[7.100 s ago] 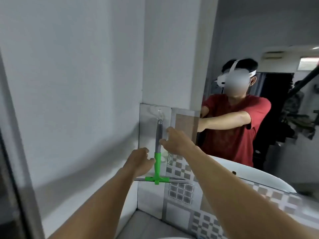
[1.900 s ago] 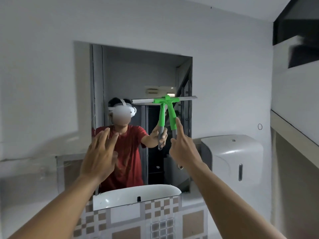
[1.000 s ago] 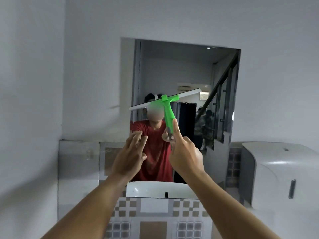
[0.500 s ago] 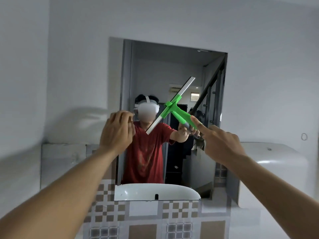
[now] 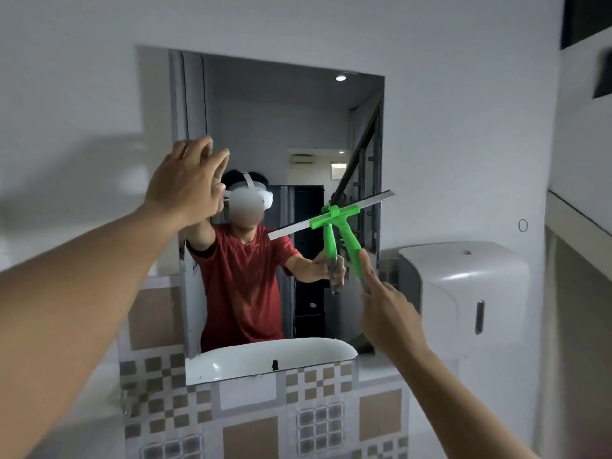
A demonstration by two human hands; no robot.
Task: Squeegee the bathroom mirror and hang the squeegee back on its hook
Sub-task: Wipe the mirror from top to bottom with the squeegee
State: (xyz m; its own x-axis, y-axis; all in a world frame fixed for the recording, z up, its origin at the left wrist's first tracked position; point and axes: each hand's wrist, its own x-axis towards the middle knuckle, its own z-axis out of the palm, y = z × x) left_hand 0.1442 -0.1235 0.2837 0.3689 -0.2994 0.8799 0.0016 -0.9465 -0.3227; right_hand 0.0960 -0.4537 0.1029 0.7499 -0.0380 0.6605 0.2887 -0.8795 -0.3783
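The rectangular mirror hangs on the white wall above a tiled band. My right hand grips the handle of the green squeegee, index finger stretched along it. Its grey blade lies against the right half of the glass, tilted with the right end higher and reaching the mirror's right edge. My left hand is raised at the mirror's left edge, fingers apart, holding nothing. The hook is out of view.
A white paper dispenser is mounted on the wall right of the mirror. Patterned brown and grey tiles run below it. A ledge juts out at the far right. The mirror reflects a white basin and a person in red.
The squeegee has dropped lower and swung from a steep diagonal to a flatter tilt, shifting right on the glass. My left hand has opened and risen along the mirror's left edge.
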